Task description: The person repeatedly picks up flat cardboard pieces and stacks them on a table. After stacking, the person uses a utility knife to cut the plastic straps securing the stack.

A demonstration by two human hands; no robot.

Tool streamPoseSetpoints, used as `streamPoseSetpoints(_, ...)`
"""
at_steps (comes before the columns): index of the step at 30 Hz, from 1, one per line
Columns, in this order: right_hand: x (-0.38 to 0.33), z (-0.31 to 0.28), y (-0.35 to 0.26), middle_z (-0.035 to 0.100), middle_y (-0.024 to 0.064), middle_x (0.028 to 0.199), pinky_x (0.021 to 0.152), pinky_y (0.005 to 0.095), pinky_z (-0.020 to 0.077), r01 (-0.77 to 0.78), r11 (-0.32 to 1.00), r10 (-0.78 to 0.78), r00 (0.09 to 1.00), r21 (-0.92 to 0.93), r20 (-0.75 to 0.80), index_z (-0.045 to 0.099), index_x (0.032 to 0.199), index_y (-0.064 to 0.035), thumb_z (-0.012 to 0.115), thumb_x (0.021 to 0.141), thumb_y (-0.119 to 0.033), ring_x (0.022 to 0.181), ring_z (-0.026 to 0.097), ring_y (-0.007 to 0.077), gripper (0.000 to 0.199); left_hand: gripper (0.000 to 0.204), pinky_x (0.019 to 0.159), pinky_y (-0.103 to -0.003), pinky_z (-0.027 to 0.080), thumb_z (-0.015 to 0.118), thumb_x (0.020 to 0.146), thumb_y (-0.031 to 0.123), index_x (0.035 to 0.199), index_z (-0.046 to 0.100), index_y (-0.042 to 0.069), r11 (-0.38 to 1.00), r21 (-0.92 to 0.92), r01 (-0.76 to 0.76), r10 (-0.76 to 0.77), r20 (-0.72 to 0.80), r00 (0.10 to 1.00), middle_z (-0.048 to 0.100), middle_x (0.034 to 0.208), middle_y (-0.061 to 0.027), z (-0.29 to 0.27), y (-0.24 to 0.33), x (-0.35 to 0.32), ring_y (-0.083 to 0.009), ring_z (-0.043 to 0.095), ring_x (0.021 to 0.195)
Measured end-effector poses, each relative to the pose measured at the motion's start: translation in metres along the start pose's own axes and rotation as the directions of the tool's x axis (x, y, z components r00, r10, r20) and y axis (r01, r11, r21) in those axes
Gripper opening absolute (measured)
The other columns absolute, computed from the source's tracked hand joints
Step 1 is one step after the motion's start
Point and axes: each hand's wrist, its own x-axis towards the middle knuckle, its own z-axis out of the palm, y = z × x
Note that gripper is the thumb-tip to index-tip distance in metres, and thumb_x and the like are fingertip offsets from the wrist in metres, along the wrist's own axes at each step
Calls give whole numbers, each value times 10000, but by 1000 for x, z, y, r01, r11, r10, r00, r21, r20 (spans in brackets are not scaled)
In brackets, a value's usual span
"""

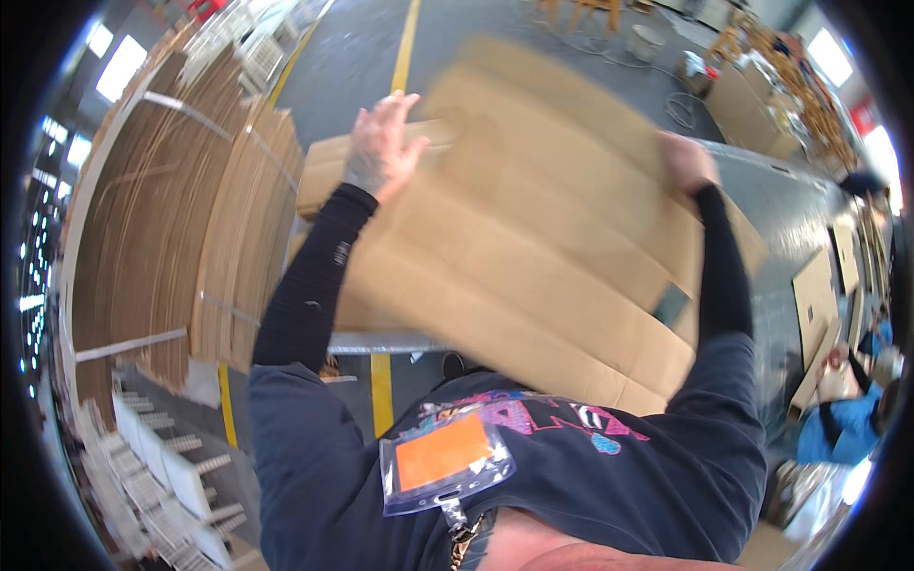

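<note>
A large brown cardboard sheet [533, 219] with crease lines, blurred by motion, slants across the space before my chest. My right hand [690, 162] is closed round its far right edge, the fingertips hidden behind the board. At the sheet's far left side, my left hand [383, 145] is raised with fingers apart. It looks beside the edge rather than gripping it; whether the palm touches the board I cannot tell. Behind that hand lies a folded cardboard piece [324, 171]. More cardboard shows low beneath the sheet.
Tall stacks of strapped flat cardboard [152, 219] stand at my left. A grey metal-edged table [795, 205] extends under the sheet to the right. Yellow lines [407, 43] mark the floor. A bucket [645, 43] stands far off; a person in blue [843, 428] is at the right.
</note>
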Motion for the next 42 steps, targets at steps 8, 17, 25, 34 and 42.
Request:
streamPoseSetpoints(8,-150,-104,374,535,171,1407,1077,457,403,-624,715,647,761,-315,-41,510,1405,-69,406,991,-411,1269,520,358,547,1045,1137,-539,305,804,699,562,1521,324,132,964,107,242,-251,657,711,343,1549,-183,-74,25,-186,-379,312,1433)
streamPoseSetpoints(17,-185,77,125,603,111,1226,1023,325,457,-321,307,384,903,896,192,470,1401,-14,532,1022,-231,1168,559,177,441,910,1152,-535,276,625,837,653,1441,418,5,656,125,745,-749,-21,663,360,1511,-274,-9,-42,-236,-417,331,1411)
streamPoseSetpoints(25,-215,108,-82,597,182,1310,1032,311,423,-540,380,465,813,751,349,433,1399,98,596,989,-295,1202,570,215,590,843,1056,-474,420,574,875,634,1286,542,-102,240,390,889,-969,156,193,579,1286,-310,-10,-125,-318,-421,558,1220)
streamPoseSetpoints(34,-230,85,-106,653,106,1166,943,292,449,-644,278,530,721,712,446,568,1270,56,624,975,-256,1063,603,164,434,784,1001,-466,452,586,860,643,1265,572,-27,277,240,930,-938,278,208,613,1253,-266,-33,-124,-317,-399,580,1190)
streamPoseSetpoints(42,-256,77,-119,638,65,1198,811,375,511,-821,345,635,561,454,532,536,1383,-99,615,959,-345,1042,617,170,496,704,1000,-452,451,614,870,592,1250,600,-1,335,63,940,-897,327,298,622,1262,-229,-38,-124,-331,-376,578,1199)
